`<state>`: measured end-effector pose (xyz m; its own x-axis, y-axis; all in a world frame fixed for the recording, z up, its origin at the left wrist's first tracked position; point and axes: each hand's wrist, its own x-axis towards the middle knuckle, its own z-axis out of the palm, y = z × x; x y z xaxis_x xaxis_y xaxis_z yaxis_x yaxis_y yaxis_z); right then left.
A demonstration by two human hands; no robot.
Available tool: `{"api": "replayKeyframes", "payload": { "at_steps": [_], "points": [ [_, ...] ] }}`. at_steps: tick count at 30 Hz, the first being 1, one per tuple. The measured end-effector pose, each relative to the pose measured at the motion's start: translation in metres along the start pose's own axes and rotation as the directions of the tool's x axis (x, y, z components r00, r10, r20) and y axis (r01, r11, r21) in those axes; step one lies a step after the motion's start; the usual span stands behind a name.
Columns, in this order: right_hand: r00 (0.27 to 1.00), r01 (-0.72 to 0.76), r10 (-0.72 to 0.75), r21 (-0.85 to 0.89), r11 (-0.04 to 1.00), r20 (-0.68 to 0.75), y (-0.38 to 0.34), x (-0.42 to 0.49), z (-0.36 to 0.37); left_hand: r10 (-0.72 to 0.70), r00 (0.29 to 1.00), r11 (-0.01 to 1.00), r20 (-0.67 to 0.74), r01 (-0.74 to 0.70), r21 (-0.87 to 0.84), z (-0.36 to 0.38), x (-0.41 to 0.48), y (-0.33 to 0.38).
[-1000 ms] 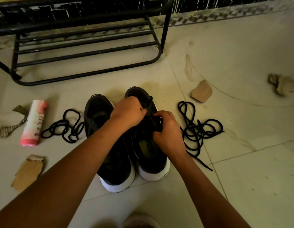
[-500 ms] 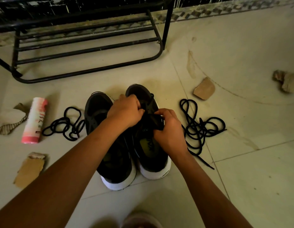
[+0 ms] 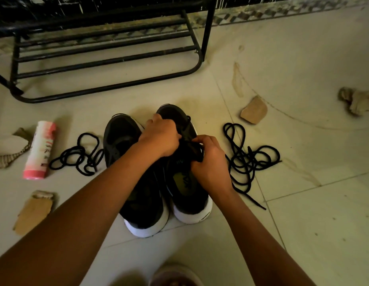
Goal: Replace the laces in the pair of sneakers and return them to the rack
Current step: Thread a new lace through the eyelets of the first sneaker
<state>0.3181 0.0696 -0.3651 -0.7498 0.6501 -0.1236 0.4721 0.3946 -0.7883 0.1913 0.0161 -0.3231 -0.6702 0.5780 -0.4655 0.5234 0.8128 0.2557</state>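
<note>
Probably light with a floppy upper, the sneaker [image 3: 185, 182] at 6 o'clock of the rack [image 3: 208, 27] is gripped round its tongue by the curled left hand [image 3: 161, 138] and right hand [image 3: 211, 164], and is best steadied by the stiffer heel.

Both forearms extended forward, converging; left hand [image 3: 161, 139] fingers curled; right hand [image 3: 210, 162] fingers pinching; hands close together.

pink can [image 3: 39, 150] on its side, cardboard scrap [image 3: 34, 212] nearby — second scrap [image 3: 254, 110] and crumpled rag [image 3: 357, 101] far right.
</note>
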Motion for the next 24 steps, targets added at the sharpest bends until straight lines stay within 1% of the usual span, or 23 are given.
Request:
{"api": "replayKeyframes", "payload": {
  "at_steps": [4,6,7,8,9,10,11,12,13,14,15,17,18,20,22,24],
  "points": [
    [1.000,-0.014,0.013,-0.030,0.999,-0.022,-0.002,-0.001,0.004,0.084,0.981,0.963,0.177,-0.035,-0.267,-0.015,-0.010,-0.014],
    [0.999,-0.035,0.033,-0.048,0.998,-0.028,-0.006,-0.002,0.005,0.127,0.961,0.944,0.245,-0.042,-0.326,-0.022,-0.014,-0.019],
    [0.999,-0.037,0.035,-0.062,0.997,-0.024,-0.008,-0.003,0.005,0.130,0.962,0.936,0.241,-0.039,-0.351,-0.024,-0.015,-0.021],
    [0.999,-0.041,0.041,-0.085,0.996,0.005,-0.009,-0.002,0.002,0.115,0.973,0.924,0.202,-0.030,-0.381,-0.026,-0.013,-0.023],
    [0.997,-0.048,0.055,-0.108,0.993,0.062,-0.012,-0.001,-0.004,0.086,0.988,0.911,0.124,-0.028,-0.412,-0.027,-0.009,-0.024],
    [0.985,-0.074,0.088,-0.101,0.992,0.150,-0.014,0.003,-0.012,0.044,0.999,0.903,0.032,-0.026,-0.428,-0.028,-0.003,-0.027],
    [0.956,-0.128,0.134,-0.038,0.991,0.262,-0.017,0.008,-0.023,-0.008,0.999,0.902,-0.047,-0.013,-0.431,-0.028,0.004,-0.031],
    [0.910,-0.217,0.176,0.071,0.974,0.375,-0.022,0.014,-0.034,-0.054,0.995,0.898,-0.082,0.013,-0.440,-0.028,0.012,-0.034],
    [0.873,-0.297,0.193,0.173,0.939,0.448,-0.026,0.021,-0.044,-0.106,0.992,0.883,-0.071,0.061,-0.466,-0.026,0.020,-0.037],
    [0.863,-0.332,0.192,0.238,0.913,0.468,-0.030,0.029,-0.050,-0.163,0.987,0.838,-0.005,0.136,-0.529,-0.025,0.027,-0.039],
    [0.878,-0.317,0.179,0.259,0.912,0.444,-0.030,0.039,-0.052,-0.198,0.978,0.783,0.064,0.197,-0.590,-0.022,0.035,-0.040],
    [0.931,-0.249,0.160,0.252,0.935,0.327,-0.029,0.058,-0.045,-0.239,0.953,0.684,0.189,0.303,-0.664,-0.019,0.043,-0.036],
    [0.949,-0.231,0.159,0.253,0.940,0.274,-0.028,0.068,-0.038,-0.249,0.944,0.662,0.218,0.330,-0.673,-0.020,0.044,-0.033],
    [0.962,-0.225,0.175,0.247,0.942,0.209,-0.024,0.083,-0.023,-0.267,0.938,0.664,0.221,0.345,-0.664,-0.021,0.048,-0.028],
    [0.966,-0.238,0.202,0.254,0.938,0.160,-0.019,0.096,-0.009,-0.290,0.941,0.684,0.176,0.332,-0.649,-0.022,0.053,-0.031],
    [0.960,-0.275,0.243,0.319,0.907,0.138,-0.017,0.102,0.000,-0.299,0.946,0.696,0.127,0.307,-0.649,-0.021,0.059,-0.035]
  ]
}}
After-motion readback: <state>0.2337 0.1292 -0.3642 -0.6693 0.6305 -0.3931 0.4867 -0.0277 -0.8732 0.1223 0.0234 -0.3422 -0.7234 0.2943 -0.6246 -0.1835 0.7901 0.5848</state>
